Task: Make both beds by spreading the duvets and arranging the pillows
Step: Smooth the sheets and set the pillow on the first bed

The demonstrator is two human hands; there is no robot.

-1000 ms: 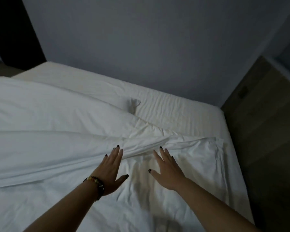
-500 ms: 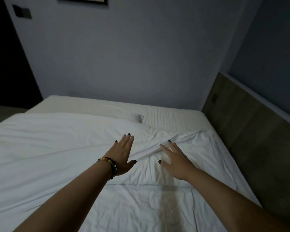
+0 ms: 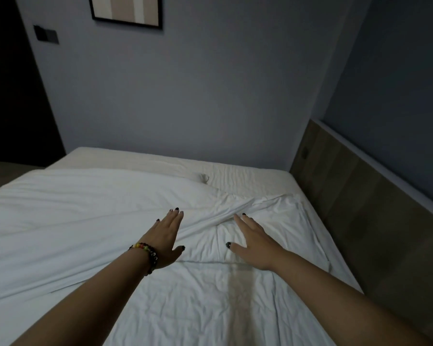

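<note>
Both hands flat, fingers spread: left hand (image 3: 166, 237) & right hand (image 3: 252, 242) press duvet (image 3: 85, 216) near bed's (image 3: 248, 174) headboard-side edge, prob. to flatten the ridge btwn them.

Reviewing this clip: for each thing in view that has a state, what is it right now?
Duvet: spread over the bed, a ridge of folds bunched between the hands.
Left hand: flat, fingers straight, on the duvet.
Right hand: flat, fingers straight, on the duvet.
Mattress sheet: uncovered along the far edge.
</note>
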